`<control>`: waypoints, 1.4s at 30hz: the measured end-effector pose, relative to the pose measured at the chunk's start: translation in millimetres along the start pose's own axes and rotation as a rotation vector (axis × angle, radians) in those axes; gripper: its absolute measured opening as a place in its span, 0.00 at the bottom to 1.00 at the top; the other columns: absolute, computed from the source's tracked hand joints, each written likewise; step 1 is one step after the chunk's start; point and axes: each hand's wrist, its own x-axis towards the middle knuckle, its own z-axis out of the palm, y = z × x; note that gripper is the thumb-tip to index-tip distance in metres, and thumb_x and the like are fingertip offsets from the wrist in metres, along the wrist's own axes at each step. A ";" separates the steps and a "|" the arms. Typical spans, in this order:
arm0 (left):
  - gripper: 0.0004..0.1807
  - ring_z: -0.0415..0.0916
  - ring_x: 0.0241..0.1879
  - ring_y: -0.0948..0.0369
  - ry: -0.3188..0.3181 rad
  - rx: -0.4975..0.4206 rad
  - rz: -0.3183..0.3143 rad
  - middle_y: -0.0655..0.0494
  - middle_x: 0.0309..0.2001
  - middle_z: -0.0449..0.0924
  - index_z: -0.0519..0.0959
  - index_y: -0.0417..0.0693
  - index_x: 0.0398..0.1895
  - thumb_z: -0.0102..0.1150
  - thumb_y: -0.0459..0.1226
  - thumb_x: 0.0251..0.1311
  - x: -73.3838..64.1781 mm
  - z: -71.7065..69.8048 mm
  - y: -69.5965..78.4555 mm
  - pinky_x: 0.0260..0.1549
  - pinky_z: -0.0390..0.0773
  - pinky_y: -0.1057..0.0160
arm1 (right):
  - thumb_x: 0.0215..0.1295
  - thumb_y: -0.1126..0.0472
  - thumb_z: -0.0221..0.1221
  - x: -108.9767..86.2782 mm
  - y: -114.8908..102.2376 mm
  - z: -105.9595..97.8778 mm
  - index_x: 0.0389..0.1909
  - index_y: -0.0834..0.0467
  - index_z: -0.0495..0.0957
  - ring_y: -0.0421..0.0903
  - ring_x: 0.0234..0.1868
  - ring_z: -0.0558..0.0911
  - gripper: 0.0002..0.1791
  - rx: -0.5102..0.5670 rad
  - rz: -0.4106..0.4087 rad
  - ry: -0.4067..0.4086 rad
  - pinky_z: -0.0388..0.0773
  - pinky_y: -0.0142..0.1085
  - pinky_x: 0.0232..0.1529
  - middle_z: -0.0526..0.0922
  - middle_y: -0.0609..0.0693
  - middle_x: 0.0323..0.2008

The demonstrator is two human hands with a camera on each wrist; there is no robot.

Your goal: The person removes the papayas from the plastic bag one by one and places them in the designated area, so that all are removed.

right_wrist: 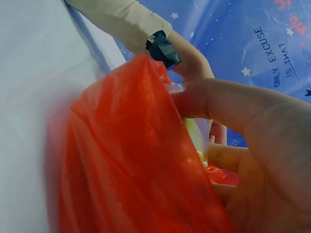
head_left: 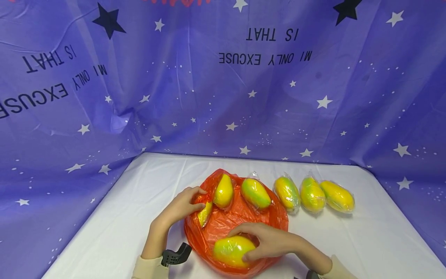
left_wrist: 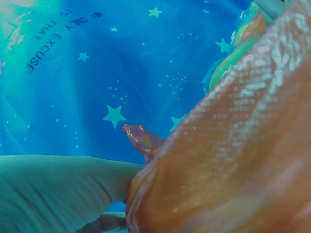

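Observation:
A red plastic bag [head_left: 226, 223] lies spread open on the table, with several yellow-green mangoes in clear wrap in or on it. My left hand [head_left: 184, 205] grips the bag's left rim, beside a partly hidden mango [head_left: 205, 214]; in the left wrist view the bag [left_wrist: 233, 160] fills the right side, with the left hand [left_wrist: 63, 191] at its edge. Near the front of the bag, my right hand [head_left: 266, 240] holds a mango [head_left: 231, 250] from its right side. The right wrist view shows the right hand [right_wrist: 262, 131] behind the bag's rim, the mango mostly hidden.
Toward the back of the bag are a mango [head_left: 223, 192] and another mango [head_left: 256, 193]. To the right stand three more wrapped mangoes [head_left: 312, 195] in a row on the white table [head_left: 348, 240]. A purple star-patterned cloth [head_left: 244, 104] hangs behind and at the sides.

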 end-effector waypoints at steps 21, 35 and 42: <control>0.17 0.71 0.55 0.48 0.001 -0.002 -0.005 0.49 0.50 0.76 0.79 0.50 0.50 0.66 0.34 0.56 1.2 0.6 1.7 0.56 0.68 0.43 | 0.58 0.51 0.66 2.8 1.9 -1.9 0.59 0.40 0.73 0.48 0.55 0.73 0.27 0.170 0.177 0.303 0.72 0.46 0.52 0.76 0.38 0.55; 0.17 0.71 0.56 0.47 0.006 0.006 -0.007 0.48 0.51 0.76 0.79 0.51 0.50 0.66 0.34 0.56 1.7 1.2 0.8 0.56 0.68 0.43 | 0.59 0.55 0.66 -7.7 -2.1 -13.1 0.61 0.49 0.74 0.52 0.50 0.76 0.27 0.310 0.207 0.506 0.77 0.42 0.47 0.76 0.50 0.56; 0.17 0.71 0.56 0.47 0.007 0.013 -0.009 0.48 0.51 0.76 0.79 0.50 0.50 0.66 0.34 0.56 1.9 1.5 0.4 0.56 0.68 0.42 | 0.59 0.54 0.66 -13.3 -4.5 -16.0 0.60 0.48 0.74 0.53 0.49 0.76 0.27 0.299 0.228 0.570 0.78 0.40 0.44 0.74 0.51 0.59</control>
